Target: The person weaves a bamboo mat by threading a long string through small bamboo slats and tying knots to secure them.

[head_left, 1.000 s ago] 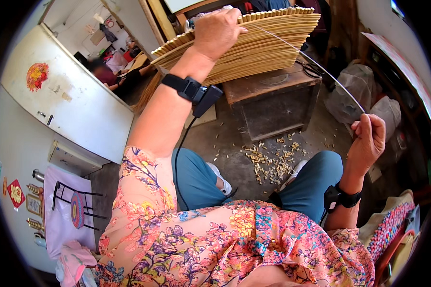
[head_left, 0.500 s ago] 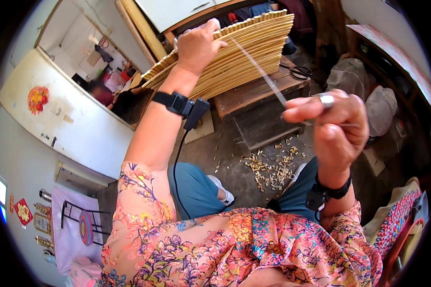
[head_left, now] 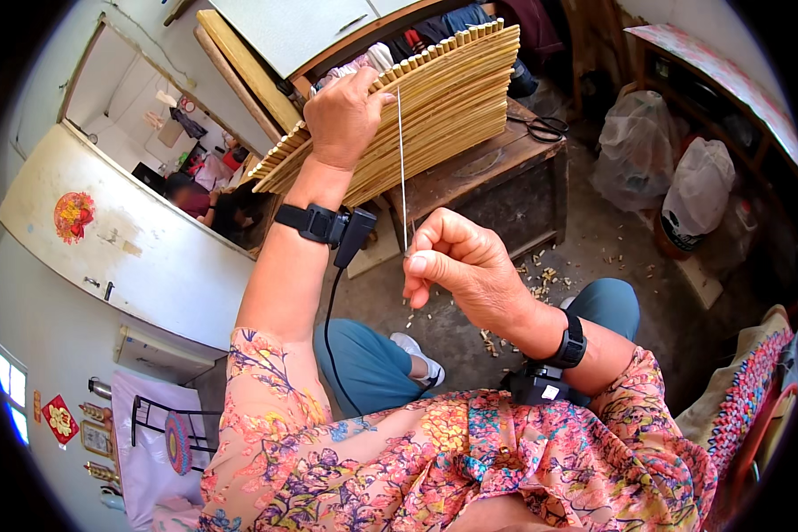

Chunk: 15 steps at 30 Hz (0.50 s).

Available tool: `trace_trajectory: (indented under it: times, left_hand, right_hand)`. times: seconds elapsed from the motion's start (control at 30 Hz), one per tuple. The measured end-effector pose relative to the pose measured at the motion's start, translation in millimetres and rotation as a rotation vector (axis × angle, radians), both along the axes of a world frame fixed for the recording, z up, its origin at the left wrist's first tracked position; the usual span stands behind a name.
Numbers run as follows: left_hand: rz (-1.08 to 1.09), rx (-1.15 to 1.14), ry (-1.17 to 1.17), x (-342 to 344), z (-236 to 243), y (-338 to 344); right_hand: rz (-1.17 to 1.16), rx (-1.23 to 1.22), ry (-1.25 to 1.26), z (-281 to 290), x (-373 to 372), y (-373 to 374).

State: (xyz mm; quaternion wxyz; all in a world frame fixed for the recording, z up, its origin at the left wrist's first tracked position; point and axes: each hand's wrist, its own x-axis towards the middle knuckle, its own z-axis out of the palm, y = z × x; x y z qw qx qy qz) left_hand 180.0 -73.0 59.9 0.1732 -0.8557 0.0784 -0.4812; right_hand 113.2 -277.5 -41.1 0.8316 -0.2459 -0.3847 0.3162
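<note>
A mat of thin yellow sticks [head_left: 443, 111], laid side by side in a row, stands tilted in front of me with its cut ends upward. My left hand [head_left: 341, 120] is closed around its upper edge, the thumb lying along the sticks. From the mat beside that thumb, a white thread [head_left: 402, 168] runs down, taut, to my right hand [head_left: 465, 270]. Thumb and forefinger of that hand pinch the thread's lower part below the mat. Whether a needle is also between those fingers is too small to tell.
Under the mat is a low wooden bench [head_left: 496, 168] with black-handled scissors [head_left: 541, 130] on it. Short cut stick pieces [head_left: 545, 275] litter the floor. Plastic bags [head_left: 638, 146] stand at the right. A cable [head_left: 328, 324] hangs from my left wrist strap.
My right hand has swung from the right toward the middle, lower and nearer the mat. The thread now hangs steeply instead of slanting right. My left hand keeps its hold on the mat.
</note>
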Motion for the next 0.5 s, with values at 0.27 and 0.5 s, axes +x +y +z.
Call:
trace_trajectory:
  times: [0.27,0.5]
  left_hand:
    - [-0.109,-0.022,-0.003,2,1,-2]
    - [-0.074,-0.009,0.051,0,3,-13]
  right_hand:
    - [-0.427,0.038,-0.075,-8,69,32]
    - [-0.418,0.052,-0.050,2,103,37]
